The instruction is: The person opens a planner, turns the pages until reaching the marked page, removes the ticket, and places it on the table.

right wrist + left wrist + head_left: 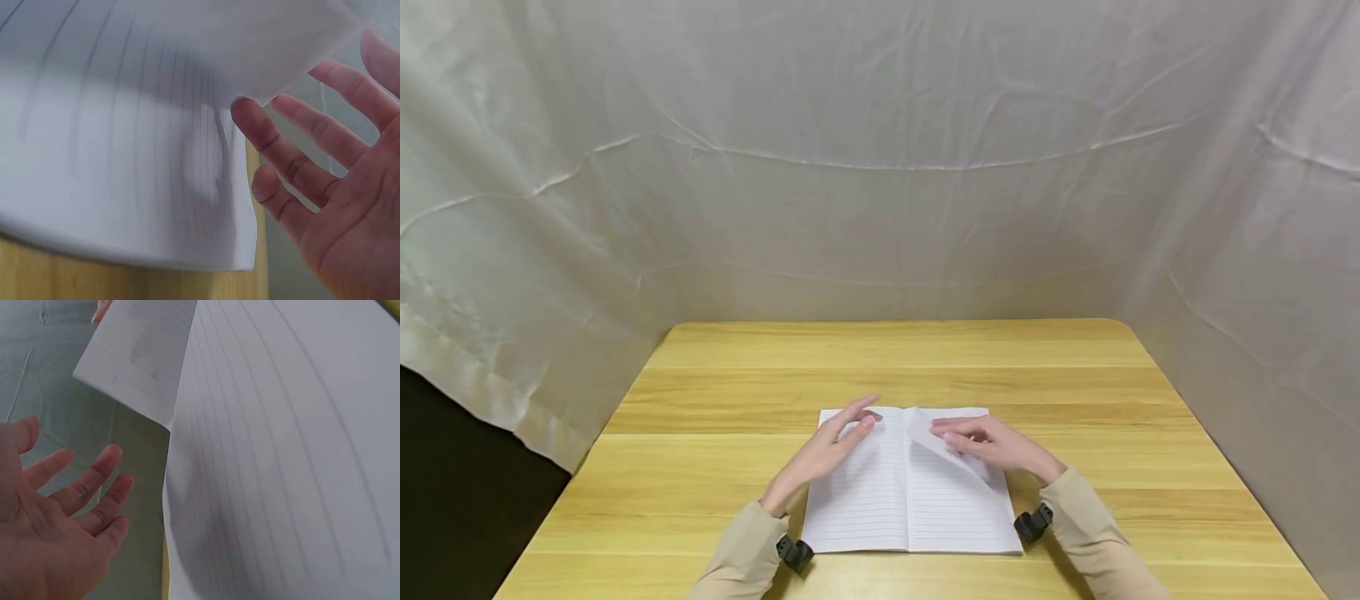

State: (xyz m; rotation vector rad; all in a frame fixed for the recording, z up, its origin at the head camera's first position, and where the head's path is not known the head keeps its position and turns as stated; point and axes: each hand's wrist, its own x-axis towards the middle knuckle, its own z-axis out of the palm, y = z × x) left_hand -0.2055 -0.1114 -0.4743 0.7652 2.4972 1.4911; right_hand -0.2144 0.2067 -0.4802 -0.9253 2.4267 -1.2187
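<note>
A lined notebook lies spread on the wooden table, one loose page raised over its right half. My right hand is at that raised page, its fingertips right at the page edge in the right wrist view. Its fingers are loosely extended and spread, not curled round the paper. Faint finger-shaped shadows show through the sheet in the left wrist view. Above the notebook's left half hovers my left hand, holding nothing. Its fingers are spread and slightly bent beside the left page.
The pale wooden table extends around the notebook. Grey cloth hangs behind it and at both sides. Each wrist wears a small black camera. A dark area shows beyond the cloth at the lower left.
</note>
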